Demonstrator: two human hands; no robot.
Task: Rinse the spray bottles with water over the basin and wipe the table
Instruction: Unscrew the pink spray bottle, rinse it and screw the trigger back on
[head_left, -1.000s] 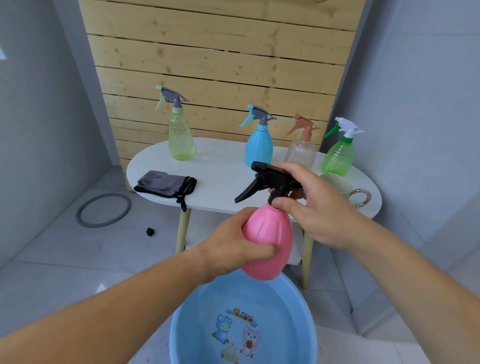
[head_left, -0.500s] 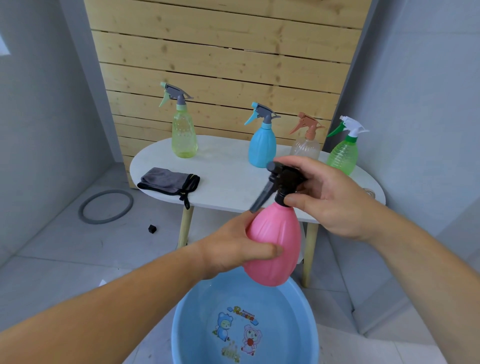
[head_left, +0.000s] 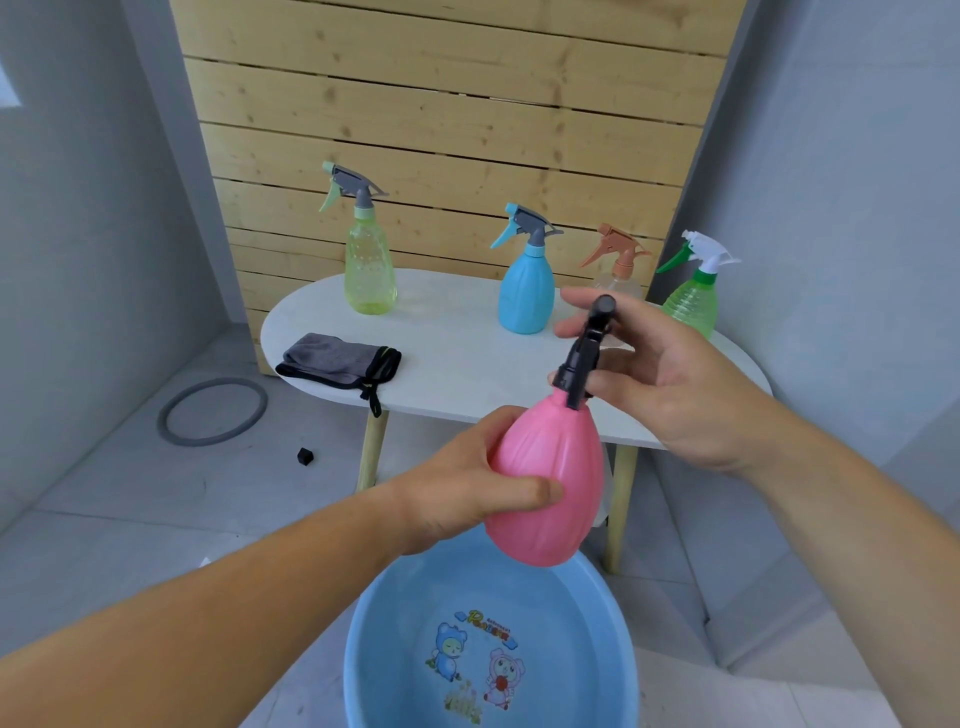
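Holding a pink spray bottle (head_left: 549, 483) right above the blue basin (head_left: 379, 623) on the floor, so that's where the main thing is: in the air, its bottom just over the basin's far rim, tilted a bit so the top leans away to the right. The left hand (head_left: 467, 499) has its grip clamped round the fat lower body, thumb across the front. The right hand (head_left: 670, 379) is up at the black sprayer head (head_left: 584, 358), palm open towards the camera with the fingers reaching out behind the head. Honestly can't tell if that grip is actually closed on the head or just touching it.

The basin has cartoon characters printed on its bottom.

Behind it is a white oval bench (head_left: 457, 353) on wooden legs, with four more bottles standing upright along the back: a yellow-green bottle (head_left: 369, 270) on the left, a blue bottle (head_left: 524, 291) in the middle, a clear bottle with an orange sprayer (head_left: 621, 260) partly hidden by the right hand, and a green bottle (head_left: 693, 301) at the right end. A folded grey cloth (head_left: 337, 358) with black trim lies at the bench's near left edge. On the floor to the left there's a grey ring (head_left: 213, 410) and a small black cube (head_left: 305, 457). A wooden plank wall (head_left: 441, 104) is behind everything.
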